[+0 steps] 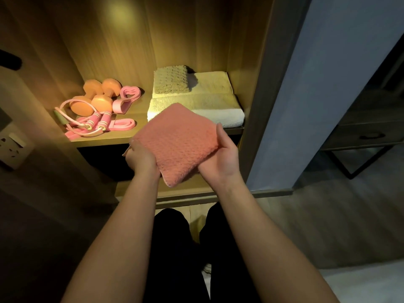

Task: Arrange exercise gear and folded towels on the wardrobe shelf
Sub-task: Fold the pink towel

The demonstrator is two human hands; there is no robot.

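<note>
While left hand [142, 159] and right hand [220, 157] grip a pink towel [177, 141], white towels [218, 101] on shelf [122, 135] behind

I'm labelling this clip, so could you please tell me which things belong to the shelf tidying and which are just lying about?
Job: pink towel, white towels, beige towel, dumbbells, skipping rope, shelf.
Lying about: wall socket, drawer.

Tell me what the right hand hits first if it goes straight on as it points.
Probably the front fold of the white towel on the shelf, just beyond the right hand and its pink towel; depth unclear.
</note>
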